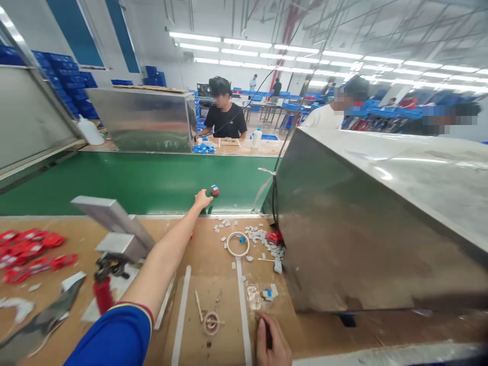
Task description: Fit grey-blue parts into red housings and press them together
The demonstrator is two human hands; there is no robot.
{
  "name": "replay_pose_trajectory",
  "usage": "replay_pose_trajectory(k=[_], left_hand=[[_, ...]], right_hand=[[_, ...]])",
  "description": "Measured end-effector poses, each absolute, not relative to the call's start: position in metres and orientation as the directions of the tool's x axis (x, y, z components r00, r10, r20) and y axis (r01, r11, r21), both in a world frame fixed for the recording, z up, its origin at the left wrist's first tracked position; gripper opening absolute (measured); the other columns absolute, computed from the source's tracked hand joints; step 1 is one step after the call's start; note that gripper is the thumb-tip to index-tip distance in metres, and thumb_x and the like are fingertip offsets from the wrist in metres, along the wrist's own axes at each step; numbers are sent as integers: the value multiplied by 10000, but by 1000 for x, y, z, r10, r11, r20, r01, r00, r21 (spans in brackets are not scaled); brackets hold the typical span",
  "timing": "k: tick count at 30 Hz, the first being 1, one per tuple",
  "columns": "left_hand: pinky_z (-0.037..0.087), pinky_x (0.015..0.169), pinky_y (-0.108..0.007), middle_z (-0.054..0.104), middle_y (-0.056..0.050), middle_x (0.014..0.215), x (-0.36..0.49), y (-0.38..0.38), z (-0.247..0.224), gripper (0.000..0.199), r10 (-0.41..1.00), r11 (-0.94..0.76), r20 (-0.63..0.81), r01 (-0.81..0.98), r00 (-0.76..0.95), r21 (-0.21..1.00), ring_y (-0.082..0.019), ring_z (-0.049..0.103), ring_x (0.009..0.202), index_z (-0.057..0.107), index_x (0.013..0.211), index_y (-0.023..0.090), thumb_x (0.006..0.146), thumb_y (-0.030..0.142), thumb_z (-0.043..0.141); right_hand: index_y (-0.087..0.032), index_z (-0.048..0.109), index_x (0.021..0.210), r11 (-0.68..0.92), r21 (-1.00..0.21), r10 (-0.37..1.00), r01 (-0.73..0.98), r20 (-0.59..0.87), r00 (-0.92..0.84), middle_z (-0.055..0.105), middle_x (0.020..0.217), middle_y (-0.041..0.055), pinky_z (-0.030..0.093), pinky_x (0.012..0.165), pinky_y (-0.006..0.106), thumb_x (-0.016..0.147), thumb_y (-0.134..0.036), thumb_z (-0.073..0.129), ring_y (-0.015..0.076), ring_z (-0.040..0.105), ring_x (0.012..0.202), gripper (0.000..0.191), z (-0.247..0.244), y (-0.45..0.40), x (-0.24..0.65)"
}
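Observation:
My left hand (204, 199) is stretched out over the green conveyor belt (125, 178), its thumb and fingers apart. Just beyond the fingertips, a small red, white and blue piece (215, 190) sits on the belt; I see a slight gap between them. At the bottom of the view my right hand (273, 340) rests closed on the bench, with something dark between thumb and fingers that is mostly hidden. Close above it lie a small blue, yellow and white piece (269, 293) and a clear plastic bag (254, 296).
A tape ring (227, 247) and scattered grey chips (257, 235) lie mid-bench. A metal press with a red handle (102, 295) stands left, by red pieces (28, 249). Metal housings (366, 218) flank the belt. A co-worker (225, 117) sits across.

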State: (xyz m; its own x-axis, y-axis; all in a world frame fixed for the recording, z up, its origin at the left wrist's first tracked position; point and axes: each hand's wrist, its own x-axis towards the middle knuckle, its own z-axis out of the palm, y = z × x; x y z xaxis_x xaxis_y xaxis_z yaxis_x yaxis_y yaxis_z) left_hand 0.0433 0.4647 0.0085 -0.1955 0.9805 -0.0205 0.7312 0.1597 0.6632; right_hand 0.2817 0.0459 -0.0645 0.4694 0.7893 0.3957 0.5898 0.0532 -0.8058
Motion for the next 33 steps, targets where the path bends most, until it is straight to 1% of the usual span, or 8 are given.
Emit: replay_pose_trajectory(k=[8, 13, 17, 20, 22, 26, 29, 33], left_hand=[[399, 1130, -600, 555, -128, 1446, 11, 306, 7, 390, 978, 202, -68, 799, -198, 566, -331, 509, 1347, 631, 1278, 169, 934, 342, 693], [403, 1119, -498, 679, -134, 1239, 11, 244, 22, 245, 994, 67, 16, 730, -107, 680, -312, 583, 1253, 681, 1138, 172, 895, 161, 650], [481, 1040, -374, 683, -115, 1247, 19, 204, 41, 489, 992, -118, 127, 604, 29, 788, -252, 656, 1138, 598, 1314, 205, 845, 66, 613], [548, 896, -312, 667, -108, 1240, 22, 159, 39, 545, 985, -169, 141, 360, 102, 917, -185, 705, 949, 528, 1394, 199, 863, 137, 638], [557, 850, -291, 674, -102, 1209, 21, 126, 29, 506, 987, -75, 76, -13, 143, 997, -170, 707, 908, 592, 1319, 184, 831, 201, 725], [540, 837, -245, 725, -92, 1124, 18, 68, 1, 451, 962, 270, -175, -606, 212, 748, -131, 689, 869, 716, 1157, 147, 745, 268, 855], [525, 811, -205, 755, -84, 1111, 18, 38, -18, 477, 942, 318, -303, -686, 147, 655, -123, 687, 909, 749, 1128, 152, 699, 288, 908], [543, 904, -272, 780, -77, 1087, 17, 25, -29, 499, 967, 252, -236, -455, 92, 854, -180, 706, 991, 761, 1132, 169, 681, 302, 930]], right_hand=[[-189, 778, 911, 125, -758, 873, 640, 391, 293, 814, 929, 133, 597, 726, 346, 977, -660, 453, 284, 783, 824, 576, -63, 41, 298], [-151, 759, 940, 98, -748, 870, 656, 385, 309, 802, 938, 169, 564, 764, 373, 972, -672, 417, 294, 761, 842, 624, -68, 36, 300], [-151, 750, 931, 94, -755, 867, 648, 382, 319, 799, 944, 168, 556, 773, 374, 961, -647, 439, 282, 749, 840, 586, -68, 36, 299], [-149, 748, 935, 89, -762, 872, 641, 371, 320, 796, 951, 165, 556, 786, 369, 960, -612, 457, 269, 743, 843, 547, -66, 34, 299], [-143, 746, 942, 85, -769, 874, 634, 363, 324, 793, 962, 170, 554, 804, 374, 959, -590, 470, 268, 739, 859, 525, -65, 34, 298], [-140, 739, 960, 72, -791, 875, 608, 342, 342, 785, 967, 173, 552, 838, 400, 958, -566, 489, 273, 730, 885, 494, -65, 34, 298], [-151, 729, 979, 73, -816, 880, 573, 323, 348, 780, 943, 155, 559, 850, 418, 953, -578, 504, 271, 728, 879, 483, -65, 32, 297], [-168, 709, 1096, 118, -858, 922, 500, 281, 265, 773, 924, 113, 584, 752, 361, 959, -562, 538, 227, 720, 810, 451, -57, 28, 278]])
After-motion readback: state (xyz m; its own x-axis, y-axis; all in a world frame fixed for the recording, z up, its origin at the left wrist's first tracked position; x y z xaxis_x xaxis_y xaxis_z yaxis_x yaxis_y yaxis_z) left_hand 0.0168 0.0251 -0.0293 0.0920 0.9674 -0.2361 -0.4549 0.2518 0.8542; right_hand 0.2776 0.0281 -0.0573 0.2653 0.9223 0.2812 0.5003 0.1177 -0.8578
